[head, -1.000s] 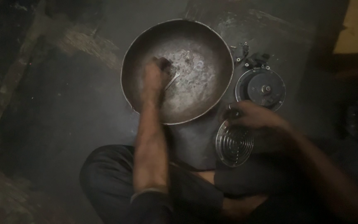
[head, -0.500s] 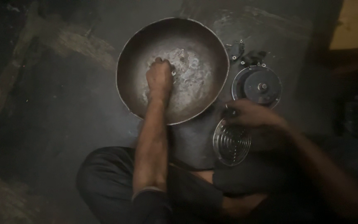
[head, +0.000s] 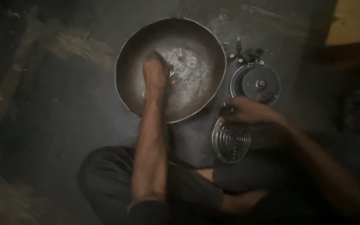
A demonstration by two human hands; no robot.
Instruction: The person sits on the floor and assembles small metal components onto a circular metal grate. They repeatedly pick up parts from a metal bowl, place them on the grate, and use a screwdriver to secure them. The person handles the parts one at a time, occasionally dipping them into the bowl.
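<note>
Left hand clenched among small parts in metal bowl, right hand grasping ribbed round grille

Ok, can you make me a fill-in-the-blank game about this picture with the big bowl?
1. The left hand is inside the big round metal ____.
2. The right hand rests at the top edge of a round part with a ____ pattern of rings.
3. The dark round disc lies on the floor to the ____ of the bowl.

Missing words: bowl; spiral; right
</note>
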